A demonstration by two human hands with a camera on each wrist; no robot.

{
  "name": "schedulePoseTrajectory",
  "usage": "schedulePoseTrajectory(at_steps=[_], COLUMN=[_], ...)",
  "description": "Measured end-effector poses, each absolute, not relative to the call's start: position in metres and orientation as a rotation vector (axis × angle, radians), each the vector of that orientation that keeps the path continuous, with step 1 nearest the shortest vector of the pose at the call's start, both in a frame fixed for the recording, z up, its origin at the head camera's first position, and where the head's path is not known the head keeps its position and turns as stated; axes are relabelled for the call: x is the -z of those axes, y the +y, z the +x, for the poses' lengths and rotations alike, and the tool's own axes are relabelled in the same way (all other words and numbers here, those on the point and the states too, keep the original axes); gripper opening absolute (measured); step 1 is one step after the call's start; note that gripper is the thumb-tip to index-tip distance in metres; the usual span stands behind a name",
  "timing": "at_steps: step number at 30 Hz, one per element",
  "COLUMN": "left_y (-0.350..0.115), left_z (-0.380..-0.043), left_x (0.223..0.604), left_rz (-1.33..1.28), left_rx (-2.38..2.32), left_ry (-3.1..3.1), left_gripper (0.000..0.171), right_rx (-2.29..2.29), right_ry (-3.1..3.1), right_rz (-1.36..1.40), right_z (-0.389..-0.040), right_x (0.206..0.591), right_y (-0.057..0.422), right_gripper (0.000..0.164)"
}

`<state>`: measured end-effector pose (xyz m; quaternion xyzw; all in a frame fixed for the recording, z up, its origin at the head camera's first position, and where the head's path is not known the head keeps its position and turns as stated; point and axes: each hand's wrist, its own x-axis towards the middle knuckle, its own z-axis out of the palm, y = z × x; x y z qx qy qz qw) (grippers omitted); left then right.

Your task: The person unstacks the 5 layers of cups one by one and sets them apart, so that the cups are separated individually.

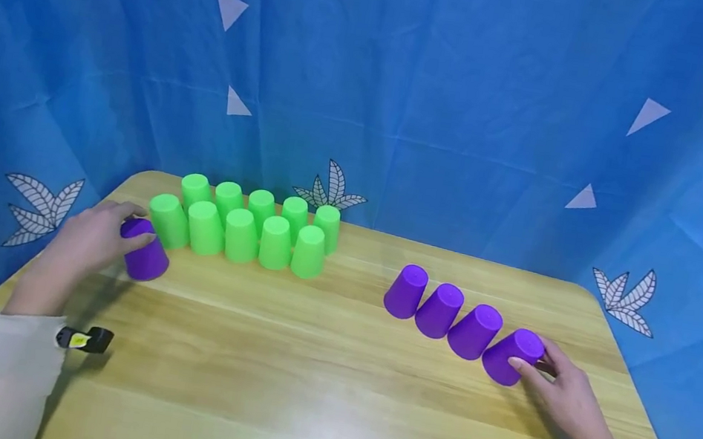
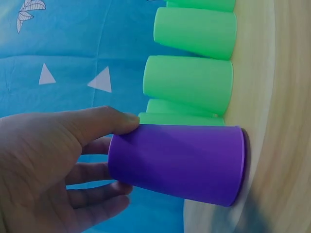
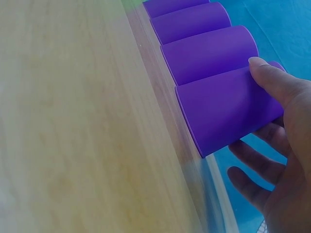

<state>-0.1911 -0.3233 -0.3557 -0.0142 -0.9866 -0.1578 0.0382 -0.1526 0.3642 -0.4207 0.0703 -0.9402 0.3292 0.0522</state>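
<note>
At the table's left side my left hand (image 1: pixel 94 234) grips a purple cup (image 1: pixel 146 258) near its upturned base, thumb on one side and fingers on the other. This cup (image 2: pixel 177 162) is mouth down, in front of the green cups' left end; in the left wrist view its rim is at or just above the wood. On the right, my right hand (image 1: pixel 569 400) pinches another upside-down purple cup (image 1: pixel 507 358) by its upper part. In the right wrist view that cup (image 3: pixel 226 111) stands at the near end of a slanting row of purple cups (image 3: pixel 209 53).
Two rows of upside-down green cups (image 1: pixel 241 238) stand at the back left of the wooden table (image 1: pixel 302 378). Three more purple cups (image 1: pixel 440 311) stand right of centre. A blue patterned cloth (image 1: pixel 447 113) hangs behind and around the table.
</note>
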Motion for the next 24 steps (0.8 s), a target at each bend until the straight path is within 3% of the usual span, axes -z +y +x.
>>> schedulePoseTrajectory(at_steps=[19, 24], left_y=[-0.325, -0.307], left_z=[-0.191, -0.187], left_x=[0.355, 0.345], left_rz=[-0.027, -0.098], left_rx=[0.497, 0.488], left_ry=[-2.965, -2.796], left_gripper=[0.076, 0.062], right_rx=[-1.018, -1.027], right_ry=[-2.858, -2.849], right_rz=[0.2, 0.212], right_z=[-0.152, -0.152], right_x=[0.423, 0.423], right_y=[0.365, 0.364], right_gripper=[0.053, 0.053])
